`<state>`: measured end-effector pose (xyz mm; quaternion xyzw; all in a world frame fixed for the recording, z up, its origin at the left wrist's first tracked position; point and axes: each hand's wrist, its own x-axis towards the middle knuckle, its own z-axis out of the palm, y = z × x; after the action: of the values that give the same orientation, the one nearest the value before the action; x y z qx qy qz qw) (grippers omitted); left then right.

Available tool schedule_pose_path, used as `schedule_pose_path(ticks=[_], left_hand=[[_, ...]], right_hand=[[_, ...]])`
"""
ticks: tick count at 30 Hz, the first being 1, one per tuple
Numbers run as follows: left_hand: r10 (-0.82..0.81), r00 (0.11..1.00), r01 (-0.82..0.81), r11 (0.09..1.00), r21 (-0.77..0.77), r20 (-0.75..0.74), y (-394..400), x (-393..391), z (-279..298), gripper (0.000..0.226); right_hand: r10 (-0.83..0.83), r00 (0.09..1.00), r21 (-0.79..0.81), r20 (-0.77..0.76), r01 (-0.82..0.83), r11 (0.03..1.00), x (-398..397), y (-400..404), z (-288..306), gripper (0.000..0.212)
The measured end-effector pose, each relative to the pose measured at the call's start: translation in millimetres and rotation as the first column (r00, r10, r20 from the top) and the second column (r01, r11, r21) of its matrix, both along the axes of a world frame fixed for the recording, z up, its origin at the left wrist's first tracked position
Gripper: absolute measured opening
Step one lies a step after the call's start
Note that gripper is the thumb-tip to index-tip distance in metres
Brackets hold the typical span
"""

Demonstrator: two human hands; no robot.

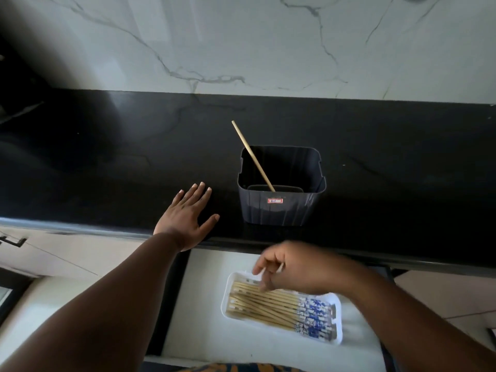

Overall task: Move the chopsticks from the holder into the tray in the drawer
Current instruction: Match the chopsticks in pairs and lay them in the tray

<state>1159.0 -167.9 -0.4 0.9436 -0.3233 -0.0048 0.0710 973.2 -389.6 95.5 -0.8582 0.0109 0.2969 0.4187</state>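
Left hand (185, 218) flat, fingers spread, empty on counter (107, 170) at 9 o'clock of holder (281, 208) with one chopstick (253, 157); right hand (290, 269) loosely curled, grip unclear, over chopsticks (268, 304) in drawer (204, 291) tray (336, 342).

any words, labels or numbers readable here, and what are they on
Nothing here can be read.
Small red and white sticker on the front of the dark holder: there is print on it, but it is too small and blurred to make out.
Chopsticks in the tray: the blue and white ends carry a pattern only, with no lettering that I can tell.
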Motion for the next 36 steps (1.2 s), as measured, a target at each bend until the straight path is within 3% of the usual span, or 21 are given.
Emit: schedule_pose_path(ticks=[3,6,8,9,11,13,18,21,24,27,30,33,36], left_hand=[[0.002,1.000,-0.002,1.000,-0.009,0.003,0,0,1,0.083],[0.000,1.000,0.001,1.000,-0.009,0.007,0,0,1,0.084],[-0.002,1.000,0.002,1.000,-0.013,0.007,0,-1,2,0.083],[-0.001,1.000,0.001,1.000,-0.016,0.006,0,-1,2,0.083],[0.003,1.000,-0.003,1.000,-0.020,-0.003,0,-2,2,0.083],[0.003,1.000,-0.003,1.000,-0.018,-0.009,0,-2,1,0.083],[-0.001,1.000,0.001,1.000,-0.025,-0.007,1,-2,1,0.080],[-0.007,1.000,0.006,1.000,-0.024,-0.007,1,-2,0,0.077],[-0.007,1.000,0.007,1.000,-0.024,-0.010,1,-2,0,0.080],[-0.007,1.000,0.006,0.999,-0.032,-0.015,0,-2,0,0.084],[-0.006,1.000,0.006,1.000,-0.030,-0.012,0,-2,0,0.085],[-0.001,1.000,0.001,1.000,-0.028,-0.007,-1,-1,0,0.086],[-0.002,1.000,0.002,1.000,-0.014,-0.009,0,-2,-1,0.087]], right_hand=[[-0.156,0.977,0.335,0.142,0.101,0.937,16,-2,62,0.010],[-0.445,0.805,0.368,0.393,0.306,0.878,46,-14,91,0.005],[-0.483,0.679,0.206,0.553,0.450,0.869,71,-21,91,0.007],[-0.433,0.676,0.070,0.596,0.494,0.867,83,-23,86,0.008],[-0.301,0.771,-0.225,0.561,0.492,0.841,103,-23,76,0.017],[-0.214,0.862,-0.422,0.459,0.424,0.801,119,-20,65,0.026],[-0.212,0.916,-0.455,0.339,0.357,0.816,140,-17,52,0.020],[-0.261,0.907,-0.368,0.332,0.379,0.849,137,-21,51,0.024],[-0.426,0.831,-0.077,0.358,0.481,0.873,132,-30,55,0.019],[-0.595,0.718,0.266,0.360,0.532,0.804,123,-41,70,0.008],[-0.689,0.633,0.495,0.352,0.499,0.711,106,-52,91,0.006],[-0.737,0.589,0.642,0.332,0.431,0.634,83,-59,109,0.011],[-0.724,0.571,0.685,0.386,0.349,0.640,58,-60,120,0.017]])
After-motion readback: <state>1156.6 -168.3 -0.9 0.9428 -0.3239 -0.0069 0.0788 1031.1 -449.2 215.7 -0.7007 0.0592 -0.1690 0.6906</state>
